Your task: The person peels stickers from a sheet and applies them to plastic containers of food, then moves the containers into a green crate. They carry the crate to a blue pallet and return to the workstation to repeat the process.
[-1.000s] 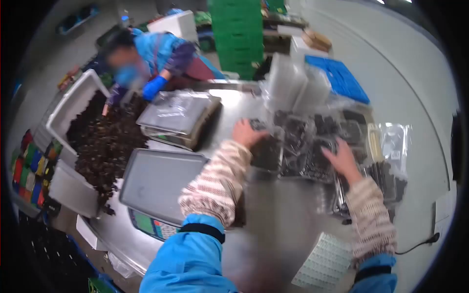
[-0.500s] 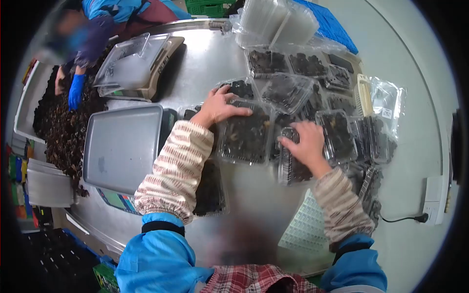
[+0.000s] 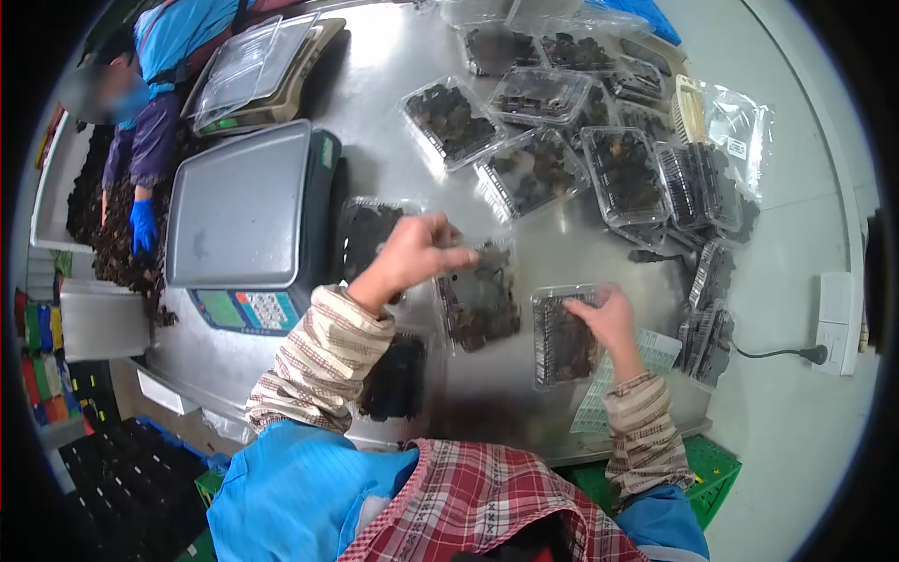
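Head: right-hand container (image 3: pixel 562 351) lengthwise near-to-far

At the upper left, a co-worker (image 3: pixel 178 47) in blue clothing with purple sleeves leans over a white box (image 3: pixel 49 211), a blue glove (image 3: pixel 143 226) on one hand. Multicoloured items (image 3: pixel 42 370) sit below the box, and a black crate (image 3: pixel 117 487) lies at the lower left. Along the right, a beige ridged object (image 3: pixel 689 110) rests beside a transparent packet (image 3: pixel 744 140) with a small white label. Farther down, a black plug (image 3: pixel 816 355) on a cord meets a white outlet (image 3: pixel 833 328). A green crate (image 3: pixel 719 482) shows at the lower right.
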Demonstrator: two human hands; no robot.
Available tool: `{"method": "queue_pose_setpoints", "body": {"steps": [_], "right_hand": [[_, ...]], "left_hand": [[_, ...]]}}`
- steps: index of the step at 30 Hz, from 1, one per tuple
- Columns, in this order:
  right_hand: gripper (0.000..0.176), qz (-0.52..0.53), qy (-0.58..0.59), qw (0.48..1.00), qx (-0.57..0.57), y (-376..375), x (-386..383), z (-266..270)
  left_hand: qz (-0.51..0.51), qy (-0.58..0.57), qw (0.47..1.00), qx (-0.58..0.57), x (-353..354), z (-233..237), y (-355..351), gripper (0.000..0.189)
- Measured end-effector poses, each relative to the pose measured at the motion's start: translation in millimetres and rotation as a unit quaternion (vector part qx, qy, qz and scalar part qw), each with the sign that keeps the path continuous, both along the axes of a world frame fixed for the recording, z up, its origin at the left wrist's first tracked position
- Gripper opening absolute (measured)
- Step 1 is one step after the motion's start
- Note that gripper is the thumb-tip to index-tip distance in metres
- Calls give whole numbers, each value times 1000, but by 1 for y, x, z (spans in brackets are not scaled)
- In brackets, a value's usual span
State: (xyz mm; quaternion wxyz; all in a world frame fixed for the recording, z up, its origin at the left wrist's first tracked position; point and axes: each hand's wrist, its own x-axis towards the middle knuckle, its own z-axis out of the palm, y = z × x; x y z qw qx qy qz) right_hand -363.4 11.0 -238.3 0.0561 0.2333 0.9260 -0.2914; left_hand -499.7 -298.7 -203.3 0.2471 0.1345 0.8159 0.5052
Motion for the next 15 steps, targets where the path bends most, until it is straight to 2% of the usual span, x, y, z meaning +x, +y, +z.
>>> {"method": "queue_pose_setpoints", "body": {"steps": [1,2,3,5,7,9,11,13,15], "right_hand": [[74,-8,-9,999,-46,9,0,-7],[67,-16,-18,995,-92,10,-1,-7],[67,-13,-18,995,-94,9,-1,-5],[52,-14,-95,952,-289,6,-7,13],[50,-24,-65,958,-279,-16,-1,34],[48,-34,-34,962,-269,-25,4,41],[56,-44,25,933,-356,-26,10,37],[60,-36,14,927,-372,-28,6,45],[61,-15,79,856,-510,-38,-1,59]], "left_hand": [[61,3,989,135,1,-5,-8,28],[95,-44,980,170,-2,11,-21,27],[129,-91,966,204,-7,27,-33,26],[105,3,986,127,-22,28,-47,24],[126,216,967,-50,-3,21,-54,28],[144,265,946,-119,33,0,-68,37],[216,279,931,-97,71,-12,-82,44],[261,309,909,-102,117,-22,-93,49],[272,256,911,-174,166,-32,-104,59]]}}
